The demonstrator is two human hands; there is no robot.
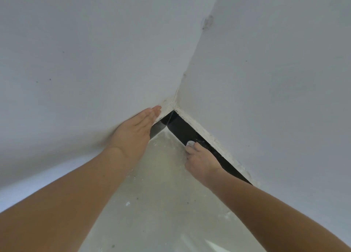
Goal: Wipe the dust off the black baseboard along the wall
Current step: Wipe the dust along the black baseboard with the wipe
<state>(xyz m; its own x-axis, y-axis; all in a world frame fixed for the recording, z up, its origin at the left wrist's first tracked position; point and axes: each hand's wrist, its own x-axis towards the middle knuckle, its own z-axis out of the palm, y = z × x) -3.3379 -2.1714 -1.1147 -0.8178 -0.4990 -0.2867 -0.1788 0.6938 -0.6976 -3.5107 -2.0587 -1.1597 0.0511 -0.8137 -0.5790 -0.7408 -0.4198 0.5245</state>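
The black baseboard (182,128) runs along the foot of the right-hand wall from the room corner toward the lower right, with pale dust specks on it. My right hand (201,161) is pressed against the baseboard, closed on a small white wipe (190,143) that pokes out above the fingers. My left hand (135,127) lies flat with fingers together against the left wall, just above a short black baseboard section (157,128) by the corner. It holds nothing.
Two white walls meet in a corner (174,104) with rough plaster along their lower edges. The floor (161,185) is pale, dusty concrete with scattered white flecks. Both forearms reach in from the bottom of the view.
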